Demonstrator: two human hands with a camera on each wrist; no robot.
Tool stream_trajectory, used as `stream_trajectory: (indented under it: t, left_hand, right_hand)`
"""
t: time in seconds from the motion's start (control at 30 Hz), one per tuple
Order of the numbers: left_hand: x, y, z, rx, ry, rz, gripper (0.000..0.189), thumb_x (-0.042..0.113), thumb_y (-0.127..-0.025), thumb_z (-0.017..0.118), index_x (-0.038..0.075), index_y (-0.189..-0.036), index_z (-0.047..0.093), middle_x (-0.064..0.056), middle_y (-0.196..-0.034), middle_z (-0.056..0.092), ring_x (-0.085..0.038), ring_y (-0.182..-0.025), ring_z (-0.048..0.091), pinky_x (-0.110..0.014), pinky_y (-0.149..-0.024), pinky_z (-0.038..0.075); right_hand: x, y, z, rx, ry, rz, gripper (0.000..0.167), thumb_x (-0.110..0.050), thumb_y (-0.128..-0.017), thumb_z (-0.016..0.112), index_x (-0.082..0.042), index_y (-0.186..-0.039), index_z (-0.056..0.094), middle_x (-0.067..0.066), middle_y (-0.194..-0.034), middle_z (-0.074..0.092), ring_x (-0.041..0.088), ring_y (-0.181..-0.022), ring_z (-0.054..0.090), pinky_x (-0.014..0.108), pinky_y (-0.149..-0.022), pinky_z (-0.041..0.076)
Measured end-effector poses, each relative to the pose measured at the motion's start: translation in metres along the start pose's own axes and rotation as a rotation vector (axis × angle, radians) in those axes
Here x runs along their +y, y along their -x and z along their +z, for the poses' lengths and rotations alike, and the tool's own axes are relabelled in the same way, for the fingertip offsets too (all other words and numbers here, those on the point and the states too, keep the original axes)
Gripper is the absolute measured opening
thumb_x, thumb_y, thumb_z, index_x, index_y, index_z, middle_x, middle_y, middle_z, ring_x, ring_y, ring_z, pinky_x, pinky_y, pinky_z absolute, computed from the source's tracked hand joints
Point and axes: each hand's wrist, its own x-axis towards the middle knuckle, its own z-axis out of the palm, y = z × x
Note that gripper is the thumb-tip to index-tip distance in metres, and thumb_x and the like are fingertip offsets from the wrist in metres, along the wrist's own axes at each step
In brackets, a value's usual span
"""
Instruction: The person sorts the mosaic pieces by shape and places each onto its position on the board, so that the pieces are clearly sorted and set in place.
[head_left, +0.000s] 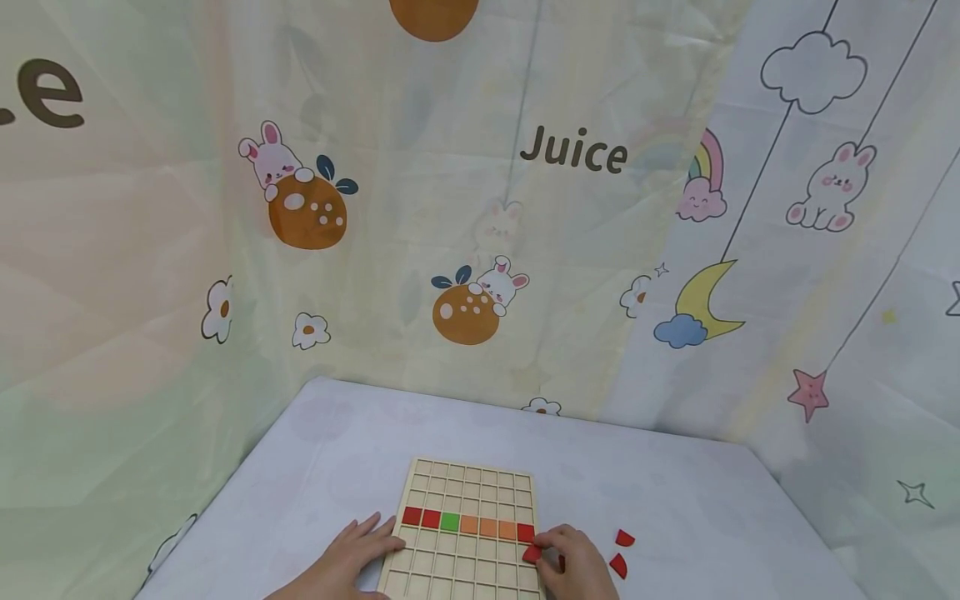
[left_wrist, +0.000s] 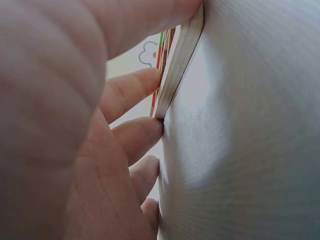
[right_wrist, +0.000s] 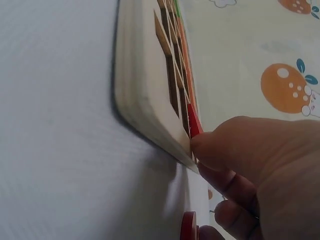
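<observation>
A wooden grid board (head_left: 431,565) lies on the table. One row across it holds colored square tiles: two red tiles (head_left: 422,518), a green tile (head_left: 449,522), three orange tiles (head_left: 487,528) and a red tile (head_left: 526,532) at the right end. My left hand (head_left: 352,552) rests with spread fingers (left_wrist: 142,134) against the board's left edge. Between thumb and fingertips, my right hand (head_left: 579,562) pinches a red piece (head_left: 532,554) over the right-hand column, just below the tile row. This piece (right_wrist: 194,120) shows edge-on in the right wrist view, partly hidden by the thumb.
Two red quarter-circle pieces (head_left: 625,538) lie on the white-covered table (head_left: 697,517) right of my right hand. Another red piece (right_wrist: 188,227) stands out below that hand in the right wrist view. Printed fabric curtains (head_left: 390,317) enclose the table's back and sides.
</observation>
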Motion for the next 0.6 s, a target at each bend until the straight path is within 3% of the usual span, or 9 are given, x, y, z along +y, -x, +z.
stream_trajectory:
  t: [0.6]
  left_hand:
    - [-0.0019, -0.0001, 0.001, -0.009, 0.004, -0.013, 0.062, 0.051, -0.08, 0.074, 0.018, -0.131, 0.058, -0.025, -0.142, 0.048, -0.057, -0.129, 0.037, -0.075, -0.095, 0.027]
  right_hand:
    - [-0.0022, -0.0009, 0.0037, 0.001, -0.003, -0.039, 0.017, -0.017, -0.081, 0.077, -0.02, -0.097, 0.075, -0.01, -0.093, 0.059, 0.008, -0.079, 0.049, 0.021, -0.063, 0.046]
